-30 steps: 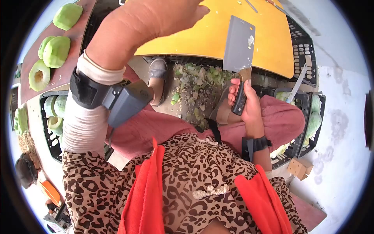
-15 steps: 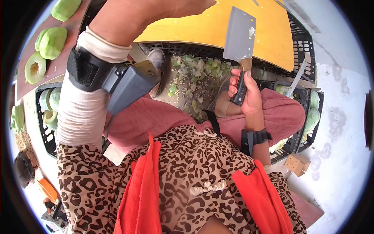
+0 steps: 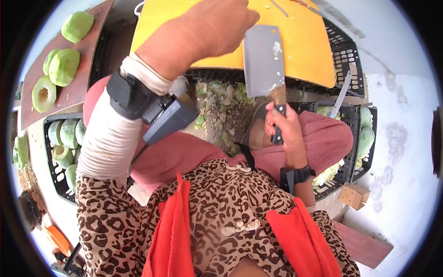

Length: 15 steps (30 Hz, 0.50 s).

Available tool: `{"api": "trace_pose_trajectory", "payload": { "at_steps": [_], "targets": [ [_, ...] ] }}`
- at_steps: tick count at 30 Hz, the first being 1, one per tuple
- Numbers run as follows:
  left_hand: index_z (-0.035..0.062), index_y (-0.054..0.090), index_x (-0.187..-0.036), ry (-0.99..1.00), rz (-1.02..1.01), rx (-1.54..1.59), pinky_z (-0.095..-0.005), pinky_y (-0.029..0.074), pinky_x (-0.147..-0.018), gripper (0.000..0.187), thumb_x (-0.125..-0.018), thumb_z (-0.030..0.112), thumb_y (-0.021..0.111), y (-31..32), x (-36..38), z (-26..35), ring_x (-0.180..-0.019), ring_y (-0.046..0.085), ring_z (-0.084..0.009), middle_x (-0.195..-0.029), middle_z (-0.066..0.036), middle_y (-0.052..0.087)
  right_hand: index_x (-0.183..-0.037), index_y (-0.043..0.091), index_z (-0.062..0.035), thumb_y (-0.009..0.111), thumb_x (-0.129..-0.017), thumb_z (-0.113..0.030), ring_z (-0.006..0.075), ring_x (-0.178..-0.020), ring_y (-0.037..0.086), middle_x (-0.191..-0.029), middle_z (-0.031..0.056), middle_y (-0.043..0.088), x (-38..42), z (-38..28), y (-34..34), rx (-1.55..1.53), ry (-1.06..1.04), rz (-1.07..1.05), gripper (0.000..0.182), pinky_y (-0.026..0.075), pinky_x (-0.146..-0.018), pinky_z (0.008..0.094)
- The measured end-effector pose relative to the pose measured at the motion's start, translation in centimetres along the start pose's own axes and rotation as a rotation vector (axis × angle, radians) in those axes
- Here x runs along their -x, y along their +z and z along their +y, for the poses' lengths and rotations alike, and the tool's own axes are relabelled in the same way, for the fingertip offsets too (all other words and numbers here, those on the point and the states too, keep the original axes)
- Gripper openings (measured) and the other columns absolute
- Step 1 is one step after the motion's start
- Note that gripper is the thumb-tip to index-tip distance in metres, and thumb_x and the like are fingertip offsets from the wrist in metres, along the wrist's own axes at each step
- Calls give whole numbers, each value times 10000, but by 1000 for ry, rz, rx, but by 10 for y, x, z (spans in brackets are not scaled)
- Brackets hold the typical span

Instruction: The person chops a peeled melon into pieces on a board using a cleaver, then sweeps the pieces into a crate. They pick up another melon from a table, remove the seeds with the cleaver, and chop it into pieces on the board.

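In the head view, my right hand (image 3: 284, 123) grips the black handle of a cleaver (image 3: 263, 57), its wide grey blade pointing up and away from me, with pale bits stuck on it. The blade's upper part overlaps the near edge of the yellow board (image 3: 307, 55). My left hand (image 3: 217, 27) is over the board, just left of the blade's top corner. Its fingers are curled together, and their tips are turned away, so anything in them is hidden.
Peeled green melons (image 3: 64, 67) and a hollowed half (image 3: 44, 93) lie on a brown board at left. Below stands a crate of unpeeled melons (image 3: 68, 134). Peel scraps and seeds (image 3: 219, 99) litter the floor. A long knife (image 3: 341, 94) leans by the crates at right.
My left hand has come lower and further right, close to the blade. The cleaver has shifted left and slightly down in my right hand. The whole view has also shifted a little.
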<state>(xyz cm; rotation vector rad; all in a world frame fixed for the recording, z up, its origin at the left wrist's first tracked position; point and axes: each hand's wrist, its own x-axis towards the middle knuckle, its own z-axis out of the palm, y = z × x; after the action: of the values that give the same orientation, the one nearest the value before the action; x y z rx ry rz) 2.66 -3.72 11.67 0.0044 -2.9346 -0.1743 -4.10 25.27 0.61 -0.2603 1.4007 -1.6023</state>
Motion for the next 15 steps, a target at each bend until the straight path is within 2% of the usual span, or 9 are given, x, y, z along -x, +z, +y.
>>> {"api": "trace_pose_trajectory", "payload": {
  "at_steps": [3,6,7,10,11,15],
  "targets": [
    [39,604,-1110,-3,99,-10,-398,502,-875,325,-788,47,568,22,-5,7,-1083,569,-301,-1097,-135,588,-1038,538,-15,640,-905,-111,115,-543,521,-715,40,535,10,-6,6,43,0,-36,193,422,-494,245],
    [5,501,-1285,123,97,23,-389,433,-989,501,-802,76,618,42,-11,16,-1195,495,-324,-1266,-167,520,-1032,535,-23,657,-894,-107,98,-551,519,-723,19,527,16,-10,11,66,6,-37,203,418,-496,231],
    [-32,464,-1307,132,51,54,-394,383,-1044,542,-790,60,601,43,-11,24,-1254,445,-344,-1326,-193,477,-1032,535,-23,658,-894,-107,96,-553,519,-724,17,528,18,-10,12,70,7,-38,203,418,-496,230],
    [-45,447,-1319,178,135,37,-403,356,-1070,566,-777,47,580,58,-11,36,-1288,415,-357,-1358,-203,452,-1021,534,-24,649,-893,-92,89,-556,514,-725,9,527,21,-12,10,94,-7,-26,185,416,-501,229],
    [-65,422,-1334,167,89,59,-405,336,-1086,599,-765,42,575,62,-12,38,-1322,379,-365,-1394,-216,416,-1017,534,-23,648,-892,-89,87,-556,513,-724,9,526,22,-14,11,104,-19,-22,182,417,-502,230],
    [-81,389,-1354,181,122,147,-406,325,-1096,634,-763,49,579,74,-9,49,-1340,359,-367,-1423,-228,383,-1003,534,-17,650,-886,-88,82,-555,506,-721,7,523,26,-20,12,150,-32,8,179,418,-508,228]
  ]
}}
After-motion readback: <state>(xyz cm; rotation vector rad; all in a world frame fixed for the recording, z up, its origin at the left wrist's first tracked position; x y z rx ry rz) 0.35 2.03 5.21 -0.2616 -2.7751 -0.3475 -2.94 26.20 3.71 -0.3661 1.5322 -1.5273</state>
